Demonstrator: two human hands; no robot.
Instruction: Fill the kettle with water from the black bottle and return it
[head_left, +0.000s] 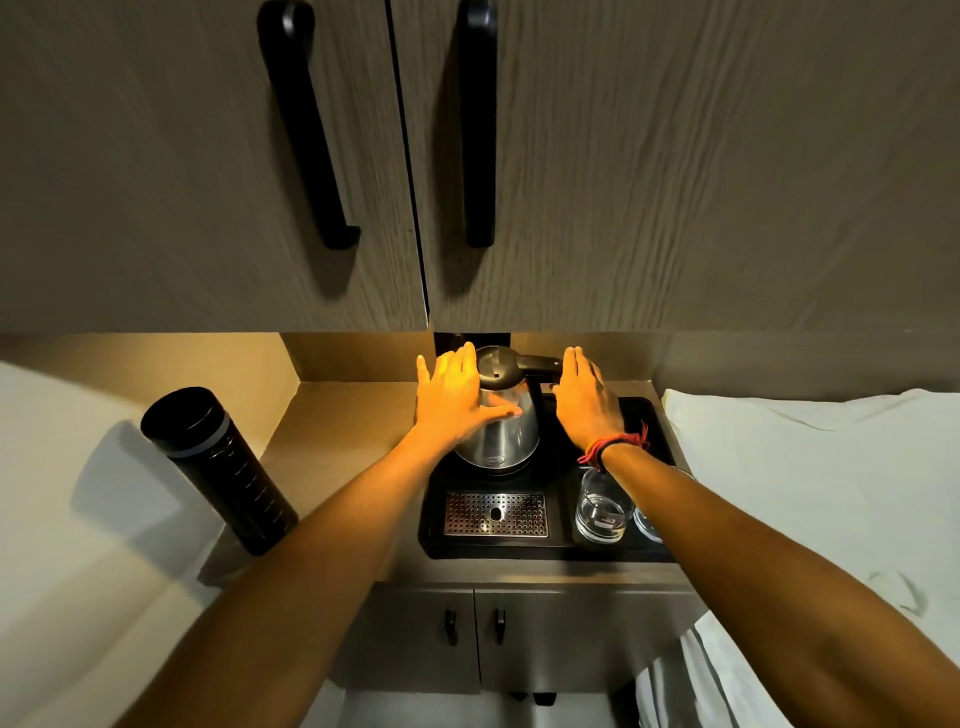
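Note:
A steel kettle (506, 441) with a black lid and handle stands on the back of a black tray (550, 548). My left hand (453, 397) lies flat on the kettle's left side, fingers spread. My right hand (587, 397) hovers open just right of the black handle, a red thread on its wrist. The black bottle (218, 467) stands capped at the counter's left edge, well apart from both hands.
Two clear glasses (602, 512) sit on the tray's right front, under my right forearm. A perforated metal drip grille (496, 514) lies in front of the kettle. Upper cabinet doors (675, 182) with black handles hang low overhead. White bedding (810, 467) borders the counter on the right.

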